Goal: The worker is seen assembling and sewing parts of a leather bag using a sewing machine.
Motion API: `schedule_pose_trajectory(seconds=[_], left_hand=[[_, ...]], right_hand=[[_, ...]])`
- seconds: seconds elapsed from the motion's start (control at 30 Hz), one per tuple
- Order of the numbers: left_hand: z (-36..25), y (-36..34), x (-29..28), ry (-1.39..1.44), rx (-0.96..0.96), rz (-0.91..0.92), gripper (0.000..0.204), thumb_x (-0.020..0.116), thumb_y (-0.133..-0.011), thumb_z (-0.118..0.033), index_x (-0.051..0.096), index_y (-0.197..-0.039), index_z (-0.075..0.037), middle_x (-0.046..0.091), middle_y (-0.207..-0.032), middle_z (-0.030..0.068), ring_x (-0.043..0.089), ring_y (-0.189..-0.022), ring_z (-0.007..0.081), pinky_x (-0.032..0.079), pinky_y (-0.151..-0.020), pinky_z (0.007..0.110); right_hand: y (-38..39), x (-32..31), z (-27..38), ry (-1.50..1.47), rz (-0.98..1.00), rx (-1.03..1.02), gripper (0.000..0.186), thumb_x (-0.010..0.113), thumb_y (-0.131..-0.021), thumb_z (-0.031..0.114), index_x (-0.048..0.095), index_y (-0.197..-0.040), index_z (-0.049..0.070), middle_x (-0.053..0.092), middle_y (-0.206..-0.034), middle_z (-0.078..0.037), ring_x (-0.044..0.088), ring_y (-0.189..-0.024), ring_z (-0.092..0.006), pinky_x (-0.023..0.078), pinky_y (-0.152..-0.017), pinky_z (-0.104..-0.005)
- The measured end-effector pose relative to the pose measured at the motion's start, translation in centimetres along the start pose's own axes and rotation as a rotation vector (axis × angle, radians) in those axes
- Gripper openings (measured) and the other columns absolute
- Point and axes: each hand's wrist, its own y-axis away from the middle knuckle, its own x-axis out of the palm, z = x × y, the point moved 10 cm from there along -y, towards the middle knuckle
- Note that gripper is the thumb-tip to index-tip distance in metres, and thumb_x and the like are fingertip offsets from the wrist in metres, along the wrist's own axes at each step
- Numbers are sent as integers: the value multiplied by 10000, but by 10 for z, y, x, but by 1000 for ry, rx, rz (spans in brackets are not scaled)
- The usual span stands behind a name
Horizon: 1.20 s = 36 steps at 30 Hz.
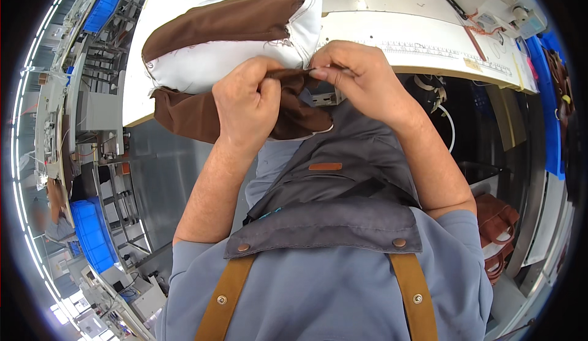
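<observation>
A sewn piece of brown and white fabric (226, 22) lies on the white table, its raw brown edges fraying into loose threads. Its brown part hangs over the near edge of the table. My left hand (248, 96) is closed in a fist round this brown cloth. Just to its right, my right hand (355, 74) pinches the cloth's edge between thumb and forefinger. Between the hands the fabric is bunched. What lies under the left palm is hidden.
The white worktable (392, 25) carries a printed ruler scale along its near side. Black tweezers (450, 1) and a sewing machine part (520, 19) are at the far right. Blue bins (92, 234) stand at the left; brown leather bags (495, 227) sit low on the right.
</observation>
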Motion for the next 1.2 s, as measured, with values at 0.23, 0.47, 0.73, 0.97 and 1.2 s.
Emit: schedule_pose_trajectory(seconds=[0.23, 0.47, 0.73, 0.97, 1.2], left_hand=[[-9, 45, 0, -85, 387, -109, 260, 659, -643, 118, 717, -835, -47, 692, -791, 60, 660, -701, 238, 521, -630, 353], [-8, 58, 0, -110, 449, -184, 284, 683, -638, 127, 734, -863, -38, 709, -830, 50, 681, -734, 218, 531, -640, 325], [20, 63, -21, -52, 170, -295, 303, 627, -632, 127, 670, -888, -30, 686, -891, 106, 654, -797, 228, 517, -718, 307], [63, 54, -16, 216, -125, -326, 307, 613, -673, 149, 509, -878, -54, 559, -948, 32, 527, -835, 119, 452, -777, 245], [77, 53, -11, 410, -310, -296, 294, 582, -726, 179, 507, -899, -47, 551, -967, 17, 559, -887, 84, 463, -775, 223]], right_hand=[[43, 27, -22, -31, -19, 203, 234, 788, -833, 105, 636, -1000, 44, 678, -860, -78, 636, -681, -210, 498, -587, -312], [44, 36, -8, 226, -208, -115, 288, 765, -806, 91, 642, -1065, 68, 677, -926, -59, 682, -691, -210, 536, -552, -324], [58, 42, 46, 639, -289, -515, 154, 695, -719, 116, 655, -868, 115, 553, -729, 27, 565, -581, -121, 431, -474, -272], [62, 54, 56, 612, -325, -562, 107, 701, -692, 134, 635, -776, 130, 517, -689, 55, 526, -572, -96, 363, -459, -262], [58, 56, 45, 525, -308, -528, 116, 703, -690, 138, 617, -768, 125, 545, -701, 34, 552, -581, -123, 411, -477, -292]])
